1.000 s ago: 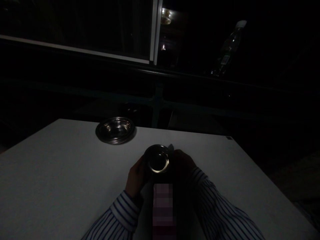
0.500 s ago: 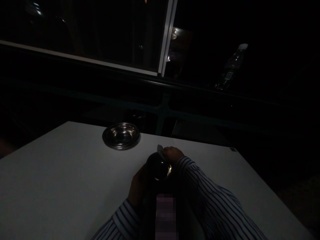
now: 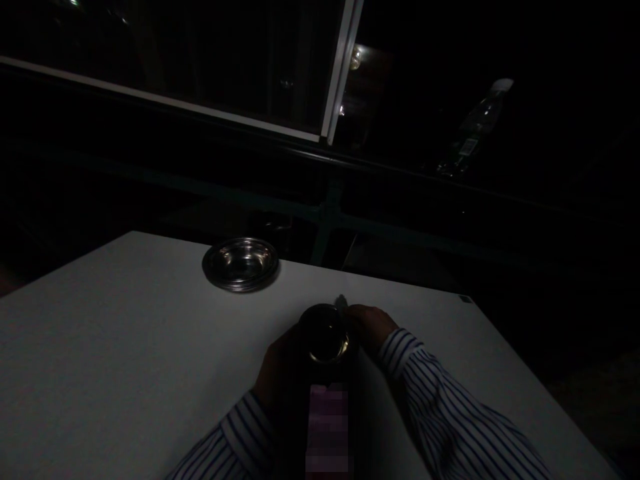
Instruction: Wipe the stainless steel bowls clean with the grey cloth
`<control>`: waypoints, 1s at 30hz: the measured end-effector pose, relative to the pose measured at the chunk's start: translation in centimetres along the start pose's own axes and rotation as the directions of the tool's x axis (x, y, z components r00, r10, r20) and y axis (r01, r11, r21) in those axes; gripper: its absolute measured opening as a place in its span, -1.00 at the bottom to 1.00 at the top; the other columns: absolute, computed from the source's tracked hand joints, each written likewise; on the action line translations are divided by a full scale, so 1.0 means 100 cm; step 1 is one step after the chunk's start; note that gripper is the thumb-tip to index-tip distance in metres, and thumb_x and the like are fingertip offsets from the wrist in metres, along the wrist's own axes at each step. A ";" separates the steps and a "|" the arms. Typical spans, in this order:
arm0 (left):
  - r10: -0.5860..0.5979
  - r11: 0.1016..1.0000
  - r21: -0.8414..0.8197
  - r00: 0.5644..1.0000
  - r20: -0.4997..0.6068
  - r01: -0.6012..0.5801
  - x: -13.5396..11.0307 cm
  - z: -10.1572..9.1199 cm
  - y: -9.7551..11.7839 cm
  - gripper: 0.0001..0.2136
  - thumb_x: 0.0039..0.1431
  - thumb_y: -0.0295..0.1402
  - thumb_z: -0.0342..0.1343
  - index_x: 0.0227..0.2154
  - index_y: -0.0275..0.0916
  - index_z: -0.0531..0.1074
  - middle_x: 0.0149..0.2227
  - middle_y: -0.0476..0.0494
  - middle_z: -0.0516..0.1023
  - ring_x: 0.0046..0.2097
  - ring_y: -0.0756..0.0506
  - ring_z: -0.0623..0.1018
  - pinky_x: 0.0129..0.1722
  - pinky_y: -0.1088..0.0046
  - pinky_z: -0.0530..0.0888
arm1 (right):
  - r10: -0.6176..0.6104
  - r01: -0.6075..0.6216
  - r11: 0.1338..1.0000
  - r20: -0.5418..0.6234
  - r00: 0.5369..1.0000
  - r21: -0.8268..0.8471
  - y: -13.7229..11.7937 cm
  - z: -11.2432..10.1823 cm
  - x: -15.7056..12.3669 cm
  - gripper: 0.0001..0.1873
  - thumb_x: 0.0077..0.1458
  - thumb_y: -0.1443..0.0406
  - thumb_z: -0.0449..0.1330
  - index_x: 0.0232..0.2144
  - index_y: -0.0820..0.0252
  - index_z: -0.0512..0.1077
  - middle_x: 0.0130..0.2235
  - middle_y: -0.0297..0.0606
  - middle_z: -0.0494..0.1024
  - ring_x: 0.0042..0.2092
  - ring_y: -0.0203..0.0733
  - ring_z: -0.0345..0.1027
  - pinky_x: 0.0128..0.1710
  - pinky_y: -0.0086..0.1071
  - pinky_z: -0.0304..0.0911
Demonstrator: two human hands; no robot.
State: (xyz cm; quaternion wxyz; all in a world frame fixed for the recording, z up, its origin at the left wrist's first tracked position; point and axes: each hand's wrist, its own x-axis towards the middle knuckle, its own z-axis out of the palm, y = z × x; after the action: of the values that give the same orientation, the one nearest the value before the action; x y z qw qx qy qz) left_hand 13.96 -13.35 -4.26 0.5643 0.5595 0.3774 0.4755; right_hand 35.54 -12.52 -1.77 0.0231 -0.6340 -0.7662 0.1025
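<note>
The scene is very dark. A small round metal cup (image 3: 326, 335) stands on the white table (image 3: 125, 347) just in front of me. My left hand (image 3: 278, 373) curls around the cup's left side. My right hand (image 3: 369, 325) is closed at the cup's right rim, pinching a small pale thing (image 3: 341, 302) that I cannot make out. Both sleeves are striped.
A shallow steel bowl (image 3: 241, 263) rests near the table's far edge, left of the cup. Beyond the table a dark rail and a window frame (image 3: 336, 73) show. A plastic bottle (image 3: 475, 123) stands at the back right.
My right hand has drawn back slightly toward the cup's right side. The view has shifted a little; the cup stays between both hands.
</note>
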 end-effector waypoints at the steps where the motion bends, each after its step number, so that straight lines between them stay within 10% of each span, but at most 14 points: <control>1: 0.005 1.000 0.004 1.000 0.004 -0.005 0.001 -0.001 0.001 -0.71 -0.12 -0.21 0.17 -0.31 -0.20 0.56 -0.30 -0.17 0.62 -0.22 -0.27 0.54 -0.22 0.21 0.46 | -0.002 0.003 0.999 0.023 1.000 -0.051 -0.003 -0.002 0.005 -0.66 0.21 0.27 -0.12 -0.10 0.10 0.39 -0.08 -0.26 0.47 -0.09 -0.24 0.34 -0.16 -0.45 0.18; 10: 0.055 0.998 0.038 0.998 0.023 -0.056 0.003 0.000 -0.004 -0.72 -0.14 -0.28 0.19 -0.29 -0.18 0.55 -0.28 -0.15 0.61 -0.20 -0.26 0.54 -0.21 0.25 0.45 | -0.143 0.178 0.933 0.133 0.981 -0.311 -0.032 -0.003 0.057 -0.69 0.13 0.30 -0.02 -0.09 0.12 0.37 -0.08 -0.17 0.46 -0.12 -0.02 0.34 -0.22 -0.21 0.23; 20: -0.050 0.993 0.104 0.999 0.001 0.050 0.007 -0.007 -0.034 -0.69 0.04 -0.23 -0.03 -0.28 -0.29 0.51 -0.18 -0.25 0.58 -0.15 -0.21 0.53 -0.11 0.25 0.43 | -0.377 0.407 0.846 0.154 0.913 -0.343 -0.068 0.012 0.053 -0.61 0.18 0.32 -0.07 0.07 0.10 0.22 0.06 -0.21 0.35 -0.02 0.01 0.24 -0.12 -0.10 0.23; 30: -0.130 0.989 -0.075 0.991 0.012 0.131 0.006 -0.005 -0.032 -0.66 0.02 -0.20 0.03 -0.21 -0.29 0.48 -0.13 -0.20 0.56 -0.10 -0.20 0.51 -0.09 0.29 0.40 | -0.273 0.272 0.897 0.047 0.961 -0.348 -0.060 0.017 0.051 -0.68 0.16 0.33 -0.04 -0.04 0.15 0.32 -0.03 -0.19 0.42 -0.10 -0.04 0.30 -0.20 -0.24 0.29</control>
State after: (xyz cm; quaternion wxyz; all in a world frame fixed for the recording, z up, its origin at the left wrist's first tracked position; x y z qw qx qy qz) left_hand 14.01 -12.43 -7.42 0.6162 0.5136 0.3931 0.4494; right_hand 28.46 -8.80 -2.76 -0.0751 -0.5147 -0.8531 -0.0413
